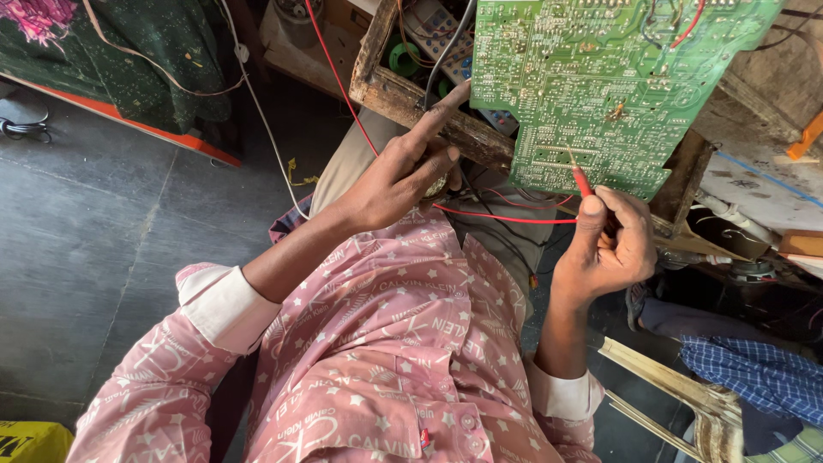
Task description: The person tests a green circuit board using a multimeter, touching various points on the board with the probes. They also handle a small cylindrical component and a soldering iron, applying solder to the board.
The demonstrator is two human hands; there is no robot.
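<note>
Green circuit board (600,77) over wooden crate (403,94), right hand (604,249) clamped on red probe (581,180), left hand (399,176) fingers apart.

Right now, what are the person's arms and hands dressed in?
Both hands, the left hand and the right hand, are bare, with no gloves. Each arm wears a pink shirt sleeve printed with white stars and lettering, rolled back to show a white lining at the cuff.
</note>
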